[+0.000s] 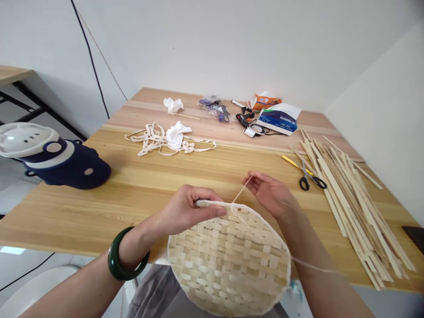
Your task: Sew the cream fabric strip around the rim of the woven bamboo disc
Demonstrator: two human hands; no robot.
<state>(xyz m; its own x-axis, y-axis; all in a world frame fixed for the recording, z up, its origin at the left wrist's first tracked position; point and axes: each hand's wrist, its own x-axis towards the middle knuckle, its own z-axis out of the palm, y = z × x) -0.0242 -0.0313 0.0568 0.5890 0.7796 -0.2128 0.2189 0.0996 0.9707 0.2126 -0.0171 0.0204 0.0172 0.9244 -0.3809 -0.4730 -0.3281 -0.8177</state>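
Note:
A round woven bamboo panel (228,265) with a white-bound rim tilts over the table's front edge. My left hand (194,210) grips its top rim, thumb on the woven face and fingers behind. Just right of it, my right hand (266,190) is raised above the rim, thumb and fingers pinched on a thin cord (243,189). The cord runs taut down to the rim beside my left thumb. Another pale length of cord crosses the panel's face and trails off past my right forearm.
Bamboo strips (351,207) lie along the right side, beside scissors (308,174) and a yellow pencil-like tool. Cloth tape (152,139), white tissue, a glue gun (245,118) and packets lie farther back. A dark blue bottle (73,163) stands at left.

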